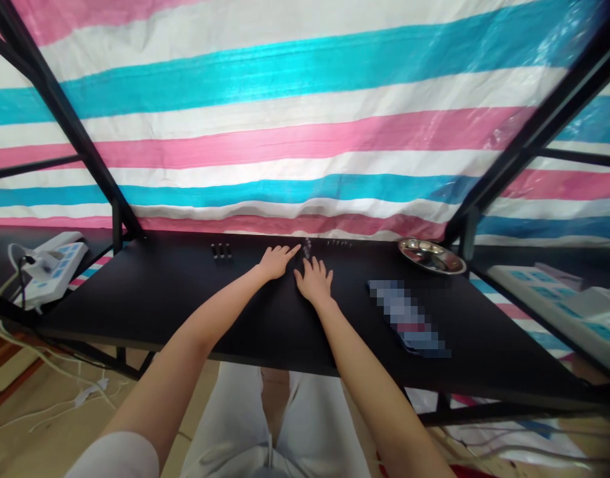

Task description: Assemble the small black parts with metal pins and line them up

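Note:
A small cluster of shiny grey pieces [307, 248], too small to name, lies on the black table near its back edge. My left hand [277, 261] rests just left of it, index finger stretched towards the pieces and the other fingers apart. Below and right of the cluster, my right hand [315, 280] lies palm down with its fingers spread, the fingertips close to the pieces. Whether either hand touches them I cannot tell. Several thin small pieces [339, 243] stand in a row to the right. Three short dark cylinders with light ends [221, 251] are lined up at the left.
A round shiny metal dish [431, 257] sits at the back right. Nearer lies a blurred-out flat object [407, 318]. White power strips [56, 269] are on the left and another power strip [548, 299] on the right. Black metal posts [80, 139] and striped sheeting [285, 133] bound the table.

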Motion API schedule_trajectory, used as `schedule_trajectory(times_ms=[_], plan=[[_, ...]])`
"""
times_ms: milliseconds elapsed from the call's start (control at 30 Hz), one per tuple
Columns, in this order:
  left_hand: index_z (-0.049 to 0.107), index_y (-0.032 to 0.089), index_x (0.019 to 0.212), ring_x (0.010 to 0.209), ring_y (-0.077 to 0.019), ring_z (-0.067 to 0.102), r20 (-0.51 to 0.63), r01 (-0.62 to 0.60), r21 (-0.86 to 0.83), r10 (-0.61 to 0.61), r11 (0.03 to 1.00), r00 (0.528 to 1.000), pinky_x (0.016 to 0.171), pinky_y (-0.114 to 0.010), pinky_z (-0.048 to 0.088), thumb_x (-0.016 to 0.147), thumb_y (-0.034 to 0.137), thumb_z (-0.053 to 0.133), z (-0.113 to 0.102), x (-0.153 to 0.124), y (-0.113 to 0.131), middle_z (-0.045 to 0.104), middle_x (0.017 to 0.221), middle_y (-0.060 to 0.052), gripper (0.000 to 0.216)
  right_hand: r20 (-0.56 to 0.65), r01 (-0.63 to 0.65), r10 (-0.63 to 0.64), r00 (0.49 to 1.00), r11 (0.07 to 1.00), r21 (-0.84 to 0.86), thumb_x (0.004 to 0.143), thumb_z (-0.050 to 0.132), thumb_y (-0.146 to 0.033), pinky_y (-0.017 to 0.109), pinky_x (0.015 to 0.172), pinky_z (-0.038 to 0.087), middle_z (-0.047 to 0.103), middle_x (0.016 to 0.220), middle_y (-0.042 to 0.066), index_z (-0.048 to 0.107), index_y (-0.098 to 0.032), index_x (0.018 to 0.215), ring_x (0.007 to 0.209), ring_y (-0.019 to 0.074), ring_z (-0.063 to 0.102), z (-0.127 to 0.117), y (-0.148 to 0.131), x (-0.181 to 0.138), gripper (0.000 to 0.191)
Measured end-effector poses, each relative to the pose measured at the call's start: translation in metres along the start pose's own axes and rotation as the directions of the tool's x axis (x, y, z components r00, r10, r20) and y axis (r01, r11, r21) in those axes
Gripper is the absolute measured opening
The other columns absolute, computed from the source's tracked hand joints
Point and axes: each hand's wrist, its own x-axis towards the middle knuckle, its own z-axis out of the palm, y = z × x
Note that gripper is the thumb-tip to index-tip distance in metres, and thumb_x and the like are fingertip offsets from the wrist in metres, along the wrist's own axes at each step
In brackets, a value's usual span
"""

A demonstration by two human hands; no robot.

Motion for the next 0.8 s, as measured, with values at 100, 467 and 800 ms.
schedule_trajectory(times_ms=[100, 467, 800], plan=[[0.019, 0.025, 0.140, 0.112, -0.0267, 0.044, -0.024, 0.001, -0.026, -0.001, 1.000, 1.000, 0.086, -0.040, 0.035, 0.080, 0.014, 0.039, 0.006, 0.004, 0.003, 0.041, 0.135, -0.010, 0.064, 0.042, -0.019, 0.020, 0.999, 0.999, -0.031, 0.089, 0.023, -0.045, 0.055, 0.104, 0.008, 0.021, 0.146, 0.011, 0.029, -0.015, 0.138, 0.134, 0.0291, 0.012, 0.003, 0.000, 0.004, 0.058], [0.062, 0.020, 0.090, 0.083, -0.0188, 0.058, -0.266, 0.058, -0.366, -0.164, 0.929, 0.950, 0.080, -0.032, 0.039, 0.079, 0.022, 0.051, 0.011, -0.011, 0.003, 0.065, 0.087, -0.007, 0.016, 0.122, -0.026, 0.038, 0.992, 0.995, -0.096, 0.087, 0.014, -0.053, 0.055, 0.104, 0.004, 0.013, 0.149, 0.008, 0.020, -0.019, 0.141, 0.135, 0.0279, 0.006, 0.004, -0.001, 0.013, 0.064], [0.047, 0.017, 0.079, 0.049, -0.0082, 0.055, -0.074, 0.021, -0.993, -0.762, 0.114, 0.643, 0.053, -0.022, 0.045, 0.073, 0.025, 0.055, 0.012, -0.045, 0.005, 0.062, 0.070, -0.001, 0.013, 0.108, -0.039, 0.047, 0.993, 0.996, -0.078, 0.086, 0.015, -0.054, 0.056, 0.104, 0.003, 0.015, 0.149, 0.006, 0.022, -0.020, 0.141, 0.135, 0.0289, 0.007, 0.007, 0.000, 0.020, 0.065]])
